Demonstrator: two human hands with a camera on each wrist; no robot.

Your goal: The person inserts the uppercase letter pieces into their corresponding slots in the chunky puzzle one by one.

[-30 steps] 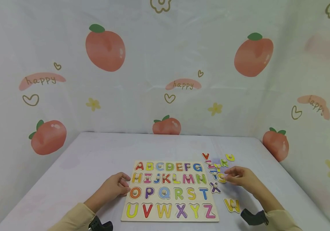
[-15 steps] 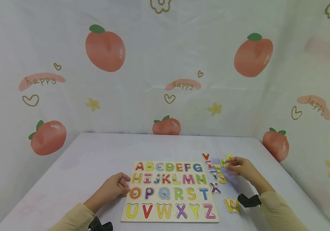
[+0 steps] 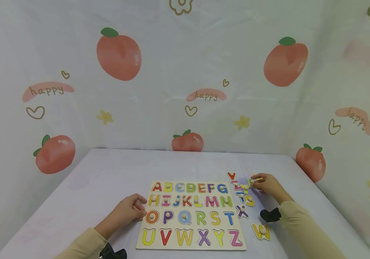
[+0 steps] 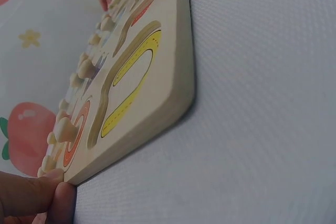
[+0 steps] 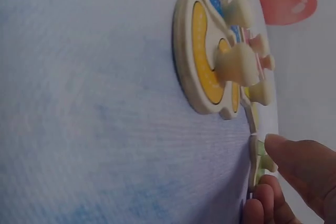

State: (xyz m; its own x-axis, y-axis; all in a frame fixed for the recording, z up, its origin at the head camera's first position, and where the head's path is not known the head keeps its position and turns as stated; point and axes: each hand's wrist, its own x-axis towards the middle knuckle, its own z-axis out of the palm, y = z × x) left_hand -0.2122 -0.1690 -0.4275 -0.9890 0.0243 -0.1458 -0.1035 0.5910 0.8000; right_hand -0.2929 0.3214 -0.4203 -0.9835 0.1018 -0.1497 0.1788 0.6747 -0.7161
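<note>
A wooden alphabet puzzle board (image 3: 212,227) lies flat, its A to Q slots filled with knobbed letters. At its left edge, my left hand (image 3: 129,209) grips the board near the O; in the left wrist view the thumb (image 4: 52,176) presses on top with a finger against the side. My right hand (image 3: 267,185) is at the green letter R (image 5: 260,153), beyond the board's far right corner. Thumb and fingers stand either side of its knob (image 5: 269,163), which shows between them. The yellow letter U behind is mostly hidden by this hand.
Loose letters lie right of the board: red V (image 3: 231,176), pink Z (image 3: 236,185), yellow Y (image 3: 245,188), blue T (image 3: 240,196), orange-yellow S (image 5: 202,51), purple X (image 3: 242,211) and, nearer, yellow W (image 3: 261,232). A patterned curtain (image 3: 152,118) stands behind the table.
My right hand has moved away from the S, back and slightly left, to the R. The U is now mostly covered. My left hand stays on the board's edge.
</note>
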